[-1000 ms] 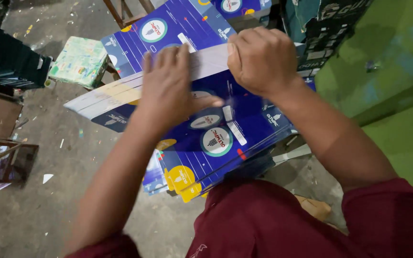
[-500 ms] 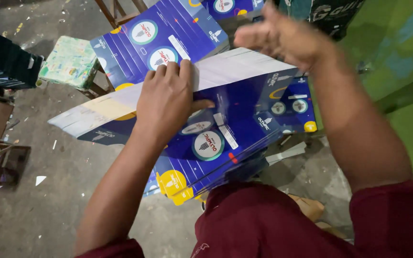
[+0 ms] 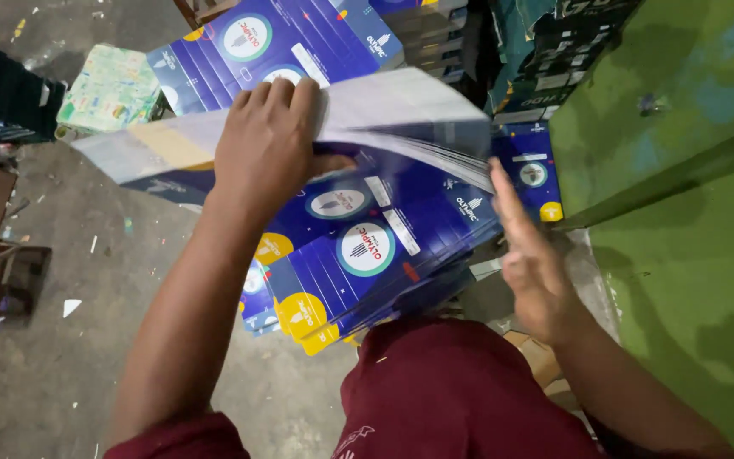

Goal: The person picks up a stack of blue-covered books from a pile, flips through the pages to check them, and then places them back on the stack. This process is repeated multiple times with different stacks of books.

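Right hand [image 3: 530, 263] released sheets [image 3: 401, 110] — lowered.

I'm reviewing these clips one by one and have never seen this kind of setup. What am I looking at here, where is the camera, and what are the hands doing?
There is no machine here: a person works with bare hands, and the one camera sits on their head, looking down past their maroon shirt. The left hand grips a bundle of flat printed sheets, white side up and fanned at the right edge. The right hand is open, fingers straight, beside that fanned edge, holding nothing. Below lies a stack of blue flattened cartons with round white and yellow marks. More blue cartons are piled behind, a small green patterned box sits on the grey concrete floor, and a green wall stands on the right.
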